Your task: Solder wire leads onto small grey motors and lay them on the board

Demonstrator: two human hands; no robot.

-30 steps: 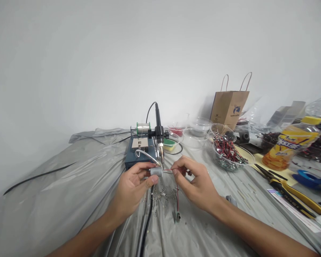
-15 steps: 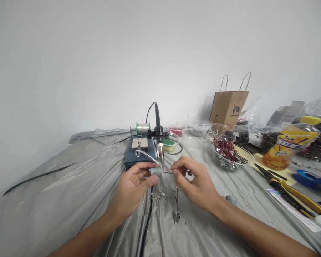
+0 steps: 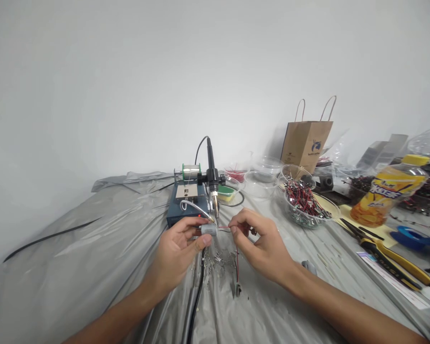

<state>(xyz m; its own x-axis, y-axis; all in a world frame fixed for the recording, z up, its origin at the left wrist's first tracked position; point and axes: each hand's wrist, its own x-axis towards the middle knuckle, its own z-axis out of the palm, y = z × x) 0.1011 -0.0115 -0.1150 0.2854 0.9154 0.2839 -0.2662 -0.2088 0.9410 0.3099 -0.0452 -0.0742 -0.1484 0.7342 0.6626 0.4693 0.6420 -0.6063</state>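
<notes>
At frame centre, the left hand (image 3: 177,251) pinches a small grey cylindrical motor (image 3: 209,231) under the mounted black soldering iron's tip (image 3: 215,213); the right hand (image 3: 261,246) pinches its thin red wire (image 3: 225,228). Soldering appears underway; next calls for steady holding.

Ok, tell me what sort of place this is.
Most likely a small electronics soldering bench: a mounted soldering iron stands on a blue station with a solder spool, and a clear bowl holds wired parts on the plastic-covered table.

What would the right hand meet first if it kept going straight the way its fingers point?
Probably the small grey motor pinched by the left hand; the right hand points leftward along the red wire, though depth is unclear.
</notes>
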